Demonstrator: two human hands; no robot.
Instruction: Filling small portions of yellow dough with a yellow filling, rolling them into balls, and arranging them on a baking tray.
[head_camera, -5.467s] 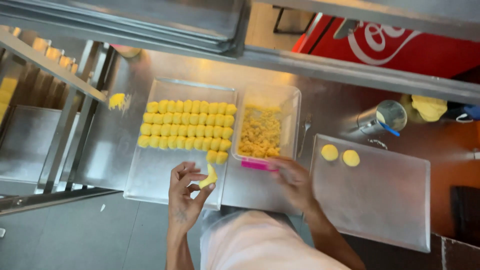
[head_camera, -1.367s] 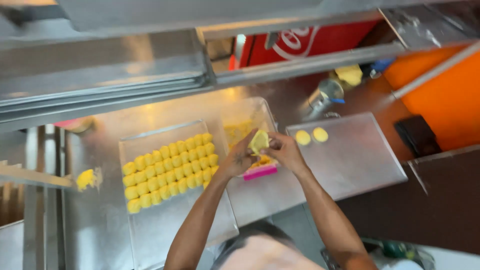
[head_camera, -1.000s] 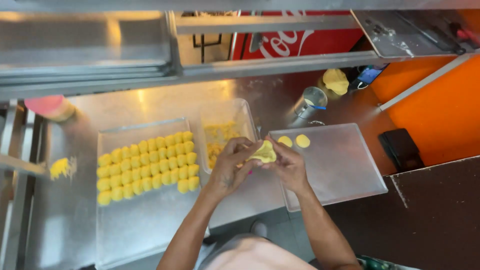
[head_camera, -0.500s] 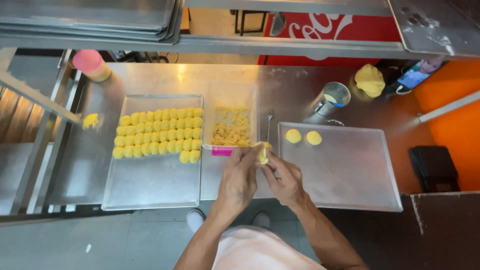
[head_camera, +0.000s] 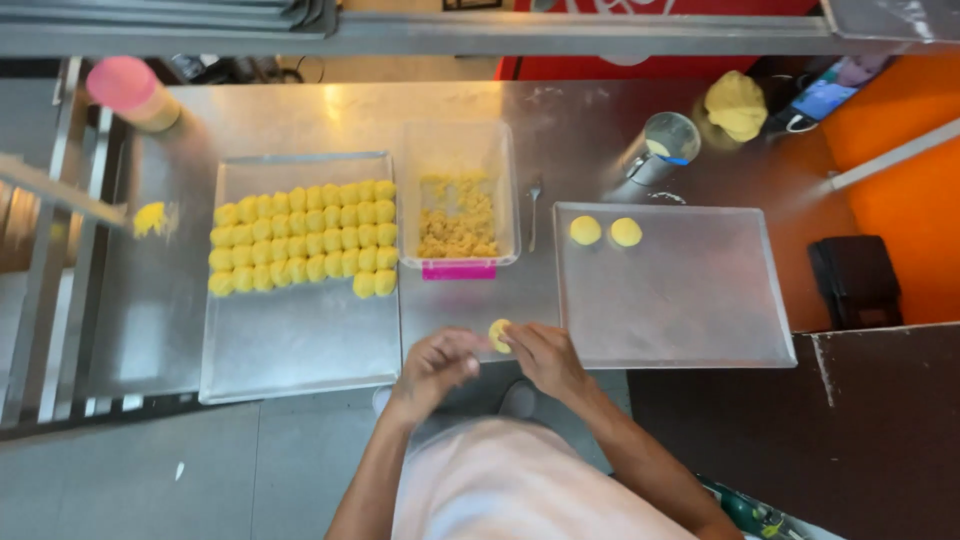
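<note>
Dough ball (head_camera: 498, 334) sits pinched between my right hand (head_camera: 548, 358) fingertips, left hand (head_camera: 440, 362) curled loosely beside it. I'd keep the squeeze gentle, rolling evenly so it stays round like the others.

Bare arms and a pale pink top, seen from above

The person is wearing a light pink garment covering the torso at six o'clock; both forearms are showing bare, without sleeves, and the left hand (head_camera: 437, 362) and right hand (head_camera: 545, 357) are wearing no gloves.

Two trays (head_camera: 300, 350); two dough discs (head_camera: 605, 231) on right tray.
</note>
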